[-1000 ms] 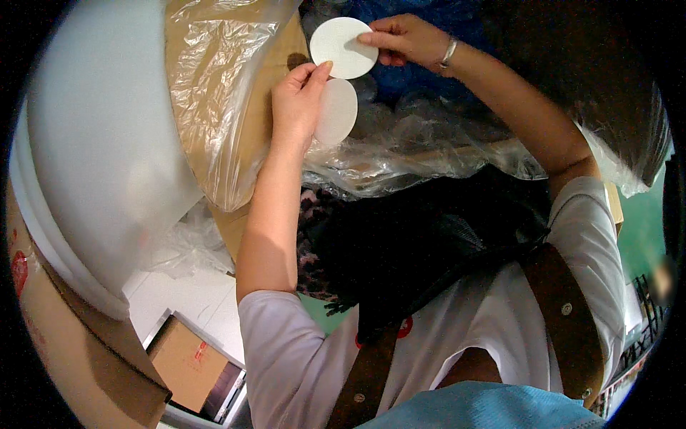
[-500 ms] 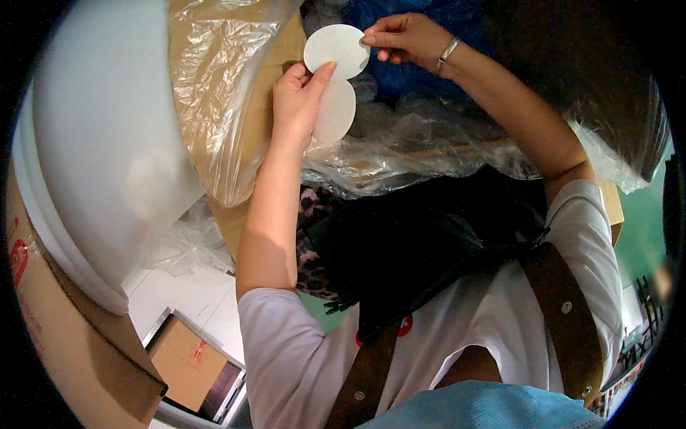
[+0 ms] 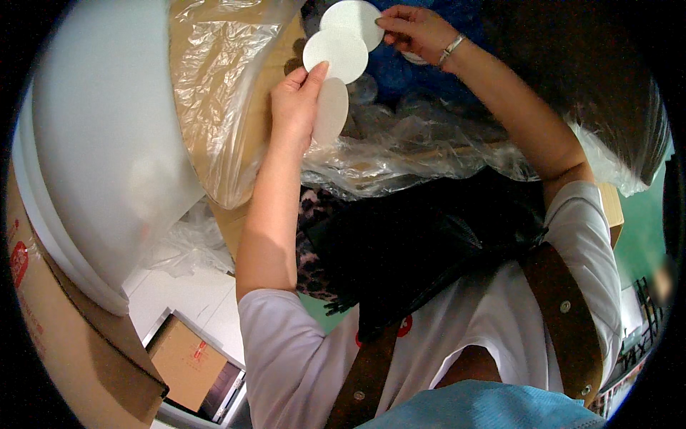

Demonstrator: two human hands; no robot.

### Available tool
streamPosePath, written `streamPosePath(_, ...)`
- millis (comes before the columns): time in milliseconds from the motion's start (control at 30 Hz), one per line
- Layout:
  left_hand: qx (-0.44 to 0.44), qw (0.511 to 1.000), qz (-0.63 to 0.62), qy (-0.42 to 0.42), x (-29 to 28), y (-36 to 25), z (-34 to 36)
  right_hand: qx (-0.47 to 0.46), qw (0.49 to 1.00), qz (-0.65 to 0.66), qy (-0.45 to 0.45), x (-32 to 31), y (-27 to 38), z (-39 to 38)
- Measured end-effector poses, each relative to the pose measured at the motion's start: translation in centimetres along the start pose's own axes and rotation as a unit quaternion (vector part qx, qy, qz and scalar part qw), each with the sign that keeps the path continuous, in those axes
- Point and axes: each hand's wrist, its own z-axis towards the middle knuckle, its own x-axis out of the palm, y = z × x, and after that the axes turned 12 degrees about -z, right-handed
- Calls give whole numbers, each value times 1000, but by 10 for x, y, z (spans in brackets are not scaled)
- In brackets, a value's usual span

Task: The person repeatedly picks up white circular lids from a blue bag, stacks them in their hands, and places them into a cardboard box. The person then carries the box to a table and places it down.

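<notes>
My left hand (image 3: 296,104) is closed on thin white round discs, its thumb pressed on the lower edge of one disc (image 3: 336,58). Another disc (image 3: 332,111) hangs below that thumb, tilted and greyer in the shade. Up and to the right, my right hand (image 3: 421,34) pinches the right edge of an upper disc (image 3: 357,16), which partly overlaps the one under my left thumb. A small white curved edge (image 3: 413,58) shows beneath my right fingers; what it belongs to is mostly hidden.
Behind the hands, a cardboard box (image 3: 236,107) lined with clear plastic (image 3: 429,146) holds bluish, see-through things, hard to make out. A large whitish container (image 3: 107,143) stands at the left, beside brown cardboard (image 3: 78,357). A smaller carton (image 3: 187,361) sits at lower left.
My right hand has moved slightly up, drawing the upper disc away so that two overlapping discs now show above my left thumb. The lower disc has tilted more; my left hand has barely moved.
</notes>
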Motion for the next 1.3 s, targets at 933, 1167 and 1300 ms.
streamPosePath(933, -18, 989, 129, 69, -5, 15, -9, -5, 783, -587, -209, -9, -79, 227)
streamPosePath(1167, -16, 989, 129, 71, -1, 9, -12, -4, 791, -557, -254, -17, -78, 225)
streamPosePath(1300, -23, 990, 125, 62, -3, 12, -8, -30, 773, -577, -262, -15, -67, 211)
